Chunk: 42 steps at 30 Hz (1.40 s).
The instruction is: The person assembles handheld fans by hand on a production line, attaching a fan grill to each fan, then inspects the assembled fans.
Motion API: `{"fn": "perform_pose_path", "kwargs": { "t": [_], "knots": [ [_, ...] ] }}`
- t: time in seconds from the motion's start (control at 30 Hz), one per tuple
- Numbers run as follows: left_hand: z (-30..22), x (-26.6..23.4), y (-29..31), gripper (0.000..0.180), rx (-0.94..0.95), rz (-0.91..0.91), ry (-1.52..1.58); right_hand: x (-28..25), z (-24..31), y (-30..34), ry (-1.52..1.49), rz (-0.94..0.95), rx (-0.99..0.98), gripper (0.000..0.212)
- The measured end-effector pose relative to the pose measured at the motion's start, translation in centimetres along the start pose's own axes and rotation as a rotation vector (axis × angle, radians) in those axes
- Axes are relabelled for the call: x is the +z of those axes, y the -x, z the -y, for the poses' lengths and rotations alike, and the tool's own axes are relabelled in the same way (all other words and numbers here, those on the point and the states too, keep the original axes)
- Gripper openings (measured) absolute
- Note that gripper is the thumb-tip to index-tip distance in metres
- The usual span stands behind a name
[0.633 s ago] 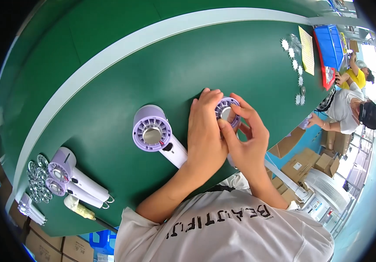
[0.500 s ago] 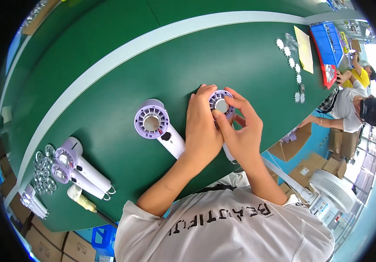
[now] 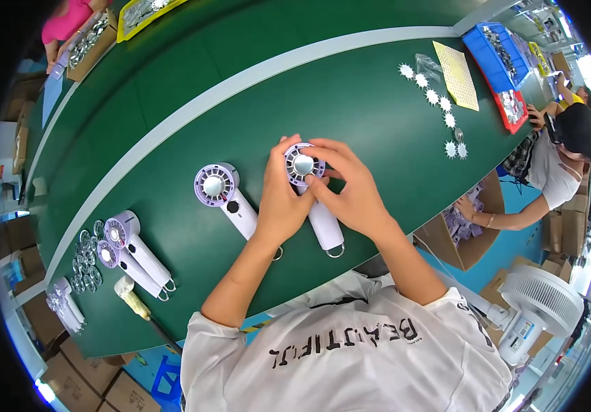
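Observation:
Both hands are around the head of a white and purple handheld fan [image 3: 325,226], its handle pointing toward me. My left hand [image 3: 283,196] wraps the left side of the round head. My right hand [image 3: 351,189] grips the opposite side, its thumb and fingers pressed at the rim beside the silver centre disc. A second handheld fan [image 3: 242,214] lies just left of my left hand, face up. Farther left, two more handheld fans [image 3: 143,255] lie side by side.
Clear rings [image 3: 88,257] are heaped at the left, near a dark-handled tool with a wrapped head [image 3: 130,299]. White spiked discs [image 3: 432,97], a yellow sheet [image 3: 457,77], a blue bin [image 3: 477,42] and a red tray [image 3: 509,120] sit at the right. A co-worker's hand reaches into a carton [image 3: 439,242].
The whole view has shifted. My hands and the held fan appear farther left, and more of its handle shows. The co-worker's arm now reaches into the carton of purple parts.

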<state>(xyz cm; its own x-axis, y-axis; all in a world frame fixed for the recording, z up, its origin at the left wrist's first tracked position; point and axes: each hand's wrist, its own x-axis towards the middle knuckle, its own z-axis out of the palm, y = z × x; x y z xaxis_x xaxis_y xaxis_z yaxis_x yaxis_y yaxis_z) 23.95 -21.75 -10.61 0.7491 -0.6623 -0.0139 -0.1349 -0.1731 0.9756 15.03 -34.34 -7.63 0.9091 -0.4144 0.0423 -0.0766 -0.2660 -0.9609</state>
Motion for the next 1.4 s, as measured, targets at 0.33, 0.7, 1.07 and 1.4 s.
{"fn": "perform_pose_path", "kwargs": {
  "t": [0.33, 0.7, 1.07, 1.4],
  "knots": [
    [-0.2, -0.1, -0.1, 0.069, 0.036, 0.017, -0.060, -1.7, -1.0, -2.1, 0.161, 0.150, -0.184, 0.036],
    [-0.7, -0.2, 0.0, 0.073, -0.023, 0.024, -0.052, -0.6, -0.3, -2.0, 0.200, 0.046, -0.064, 0.038],
    [-1.5, -0.3, 0.5, 0.080, 0.032, -0.012, -0.063, -0.9, 0.6, -2.1, 0.179, 0.105, 0.044, 0.041],
    [-2.1, -9.2, 4.5, 0.091, 0.546, -0.534, -0.244, -0.3, 2.7, -2.6, 0.306, 0.036, -0.135, 0.051]
  ]
}}
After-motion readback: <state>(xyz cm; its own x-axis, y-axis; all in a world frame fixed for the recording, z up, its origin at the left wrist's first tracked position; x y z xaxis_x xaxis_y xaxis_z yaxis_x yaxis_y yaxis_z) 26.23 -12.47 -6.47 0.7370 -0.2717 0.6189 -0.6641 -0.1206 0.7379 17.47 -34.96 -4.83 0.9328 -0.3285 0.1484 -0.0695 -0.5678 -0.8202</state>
